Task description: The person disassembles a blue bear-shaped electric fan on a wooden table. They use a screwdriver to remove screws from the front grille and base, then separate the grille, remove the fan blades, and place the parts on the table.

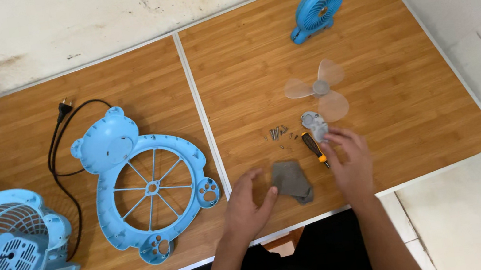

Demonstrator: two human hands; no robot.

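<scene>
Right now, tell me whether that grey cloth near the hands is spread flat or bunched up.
Bunched up. The grey cloth lies crumpled in a folded heap on the wooden table, with the left hand touching its edge.

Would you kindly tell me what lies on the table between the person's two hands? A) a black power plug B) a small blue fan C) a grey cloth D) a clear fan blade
C: the grey cloth lies on the table between the left hand and the right hand.
</scene>
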